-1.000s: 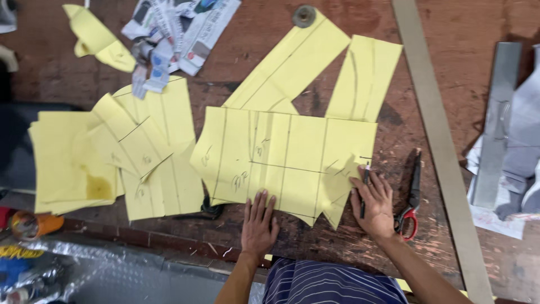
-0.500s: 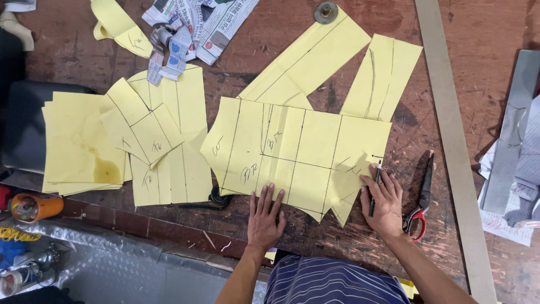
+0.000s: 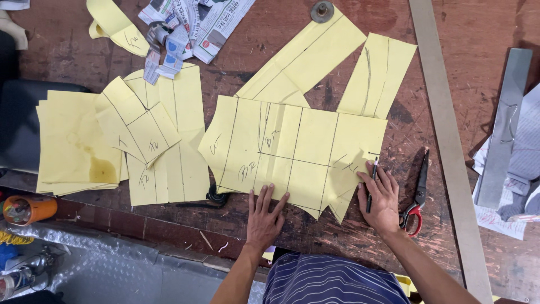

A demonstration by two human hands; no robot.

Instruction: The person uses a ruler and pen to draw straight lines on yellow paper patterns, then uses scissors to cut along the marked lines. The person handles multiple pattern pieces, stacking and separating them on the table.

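I am pressing my left hand [image 3: 264, 217] flat on the near edge of a big yellow paper pattern sheet [image 3: 292, 152], fingers spread and holding nothing. The sheet is lying flat on the brown wooden bench [image 3: 281, 50], right in front of me, ruled with dark pencil lines that are dividing it into panels with small handwritten marks. My right hand [image 3: 384, 200] is resting on the sheet's right lower corner, its grip closed around a dark pen [image 3: 371, 183] that is pointing away from me, its tip sitting at the sheet's right edge.

Just beside my right hand, red-handled scissors [image 3: 417, 194] are lying on the bench, blades pointing away from me. Beyond them a long wooden straightedge [image 3: 444, 141] is running from the far edge towards me, and further right a flat metal bar [image 3: 503, 124] is lying near some grey cloth [image 3: 526, 157].

Two more yellow strips [image 3: 337, 62] are fanning out behind the main sheet, the left one pinned under a round metal weight [image 3: 322, 10]. To my left, smaller marked yellow pieces [image 3: 152, 141] are overlapping, with a stack of plain yellow sheets [image 3: 70, 143] beyond them. Crumpled newspaper [image 3: 197, 22] is sitting at the far edge. An orange canister [image 3: 28, 209] is lying below the bench edge at left.
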